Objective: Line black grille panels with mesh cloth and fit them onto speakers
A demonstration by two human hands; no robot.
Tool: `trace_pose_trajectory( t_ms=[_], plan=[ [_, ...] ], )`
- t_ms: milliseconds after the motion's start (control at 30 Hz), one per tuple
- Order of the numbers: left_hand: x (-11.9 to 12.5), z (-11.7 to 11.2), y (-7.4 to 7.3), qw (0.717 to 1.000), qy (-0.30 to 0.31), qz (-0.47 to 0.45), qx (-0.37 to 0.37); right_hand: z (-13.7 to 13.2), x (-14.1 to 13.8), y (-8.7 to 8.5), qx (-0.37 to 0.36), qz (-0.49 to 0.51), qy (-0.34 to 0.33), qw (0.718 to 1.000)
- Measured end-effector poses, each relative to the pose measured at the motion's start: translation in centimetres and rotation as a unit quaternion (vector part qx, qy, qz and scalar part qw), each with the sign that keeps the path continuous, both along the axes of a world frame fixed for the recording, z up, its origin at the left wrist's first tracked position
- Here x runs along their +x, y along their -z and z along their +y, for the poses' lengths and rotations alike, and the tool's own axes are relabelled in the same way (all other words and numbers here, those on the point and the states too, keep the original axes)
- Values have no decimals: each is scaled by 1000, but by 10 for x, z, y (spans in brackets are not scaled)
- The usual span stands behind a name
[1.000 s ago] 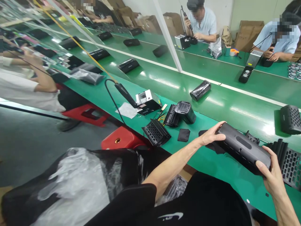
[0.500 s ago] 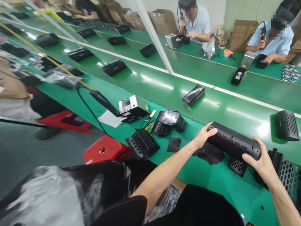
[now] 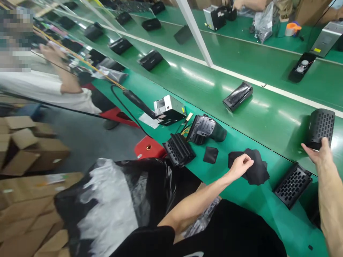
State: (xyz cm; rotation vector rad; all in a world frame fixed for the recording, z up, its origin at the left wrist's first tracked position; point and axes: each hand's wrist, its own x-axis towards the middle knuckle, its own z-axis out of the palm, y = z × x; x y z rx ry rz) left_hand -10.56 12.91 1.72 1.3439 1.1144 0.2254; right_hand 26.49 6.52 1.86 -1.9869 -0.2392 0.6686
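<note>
Closest, along the bottom edge, a black shirt (image 3: 206, 228), with a crumpled clear plastic bag (image 3: 112, 203) on a black bag (image 3: 151, 182) to the left. Beyond, on the green desk (image 3: 257, 200), a loose pile of black sheets (image 3: 255, 171) under the left hand (image 3: 239, 166), thumb and fingertips pinched together; too small to tell whether nipping a sheet. Right of the pile, a black grille (image 3: 292, 185) lying slantwise, apart from both hands. Past the grille, the right hand (image 3: 321, 154) at the lower end of a black speaker case (image 3: 321, 125) over the green belt (image 3: 273, 121), thumb spread away, fingertips at the case; impossible to say whether gripping or merely touching. Left of the pile, a single black sheet (image 3: 210, 155), then a stack of grilles (image 3: 179, 150). Farther back, a silver-and-black box (image 3: 173, 111), with a black screwdriver (image 3: 138, 102) slanting down to it from a yellow cord (image 3: 107, 76). Out on the belt, a shiny black case (image 3: 238, 97), with more cases in rows to the left. Across the belt, a roll of orange tape (image 3: 294, 26) beside a small clear bag (image 3: 264, 23).
</note>
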Motion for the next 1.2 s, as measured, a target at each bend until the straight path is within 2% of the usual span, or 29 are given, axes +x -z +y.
trace_pose_trajectory(
  t_ms=[67, 167, 267, 367, 467, 567, 633, 800, 867, 933, 1000, 1033, 1100, 1200],
  plan=[
    [8, -14, -2, 999, 40, 10, -13, -27, -28, -1, -33, -8, 47, 998],
    [28, -29, -7, 993, 105, -11, -51, -88, -102, -7, -91, -53, 111, 988],
    [37, -38, -6, 988, 108, -15, -105, -155, -183, -7, -174, -66, 118, 975],
    [35, -46, 2, 985, 96, -13, -144, -199, -230, 5, -245, -49, 114, 962],
    [28, -52, 8, 982, 102, -20, -159, -213, -239, 19, -263, -31, 88, 960],
    [22, -55, 10, 981, 98, -23, -165, -217, -235, 19, -265, -36, 81, 960],
    [17, -55, 11, 981, 85, -28, -171, -224, -236, 9, -266, -51, 86, 959],
    [-1, -49, 7, 972, 35, -61, -226, -250, -252, -29, -264, -97, 89, 955],
    [-13, -42, 5, 942, 33, -114, -315, -251, -257, -38, -227, -124, 44, 965],
    [-28, -31, 7, 877, 62, -190, -436, -239, -260, -39, -158, -145, -50, 975],
    [-49, -21, 11, 815, 94, -250, -515, -214, -261, -31, -97, -122, -155, 976],
    [-61, -16, 14, 806, 95, -262, -522, -198, -261, -25, -82, -94, -195, 973],
    [-88, -7, 21, 821, 54, -272, -499, -163, -259, -9, -80, -42, -231, 969],
    [-135, 2, 27, 855, -64, -283, -429, -121, -257, 19, -115, -58, -212, 969]
  ],
)
